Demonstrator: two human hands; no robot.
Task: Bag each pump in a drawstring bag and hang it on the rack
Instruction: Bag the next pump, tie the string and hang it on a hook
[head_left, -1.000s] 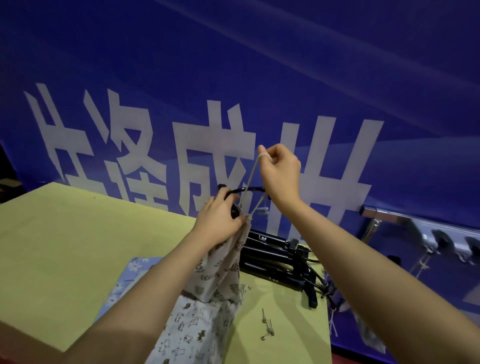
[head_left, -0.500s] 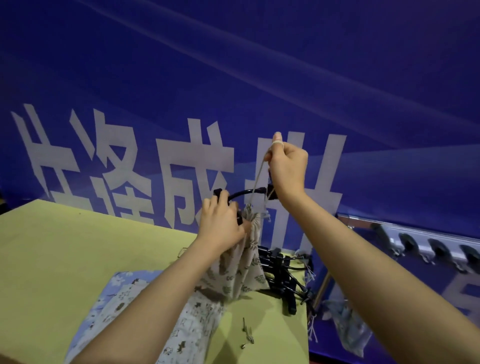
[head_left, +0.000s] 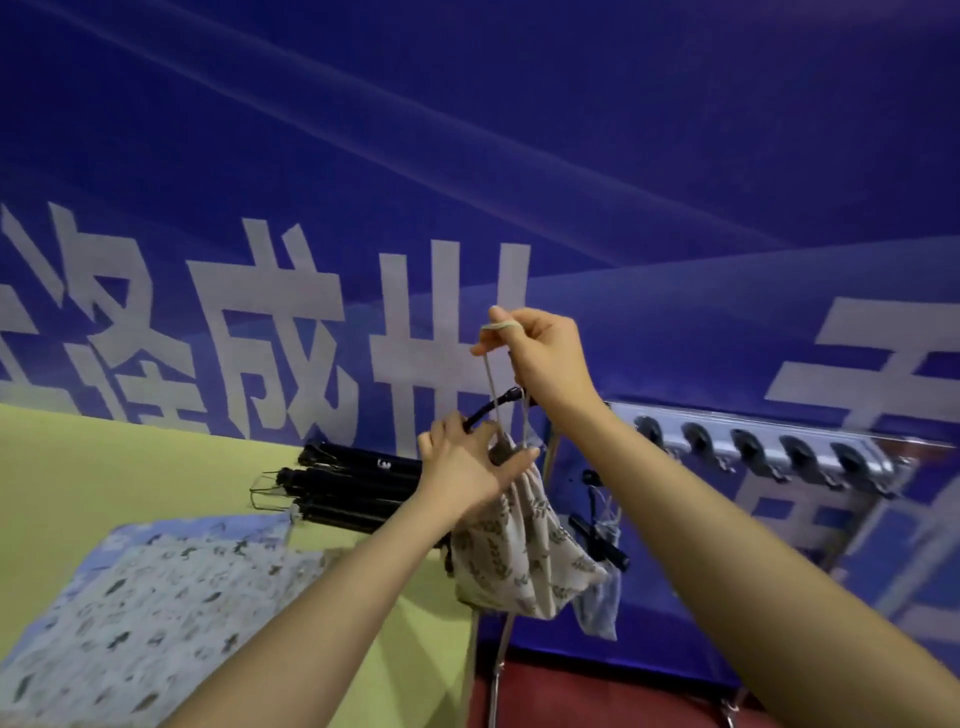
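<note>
A beige leaf-print drawstring bag (head_left: 519, 551) hangs in the air past the table's right edge, bulging with a pump whose black hose (head_left: 493, 408) curves out of the top. My left hand (head_left: 467, 467) grips the gathered neck of the bag. My right hand (head_left: 545, 353) is raised above it and holds the drawstring (head_left: 491, 374) looped over a finger, pulled taut. The silver rack (head_left: 779, 447) with a row of black hooks stands to the right. A bagged pump (head_left: 602, 577) hangs below the rack's left end.
Several black pumps (head_left: 353, 488) lie stacked at the back of the yellow-green table (head_left: 104, 478). A pile of printed bags (head_left: 145, 608) lies at the front left. A blue banner with white characters (head_left: 270, 322) fills the background. Red floor (head_left: 597, 696) shows below the rack.
The bag has lifted off the table and moved right toward the rack, held by both hands. The view has swung right, showing more of the rack.
</note>
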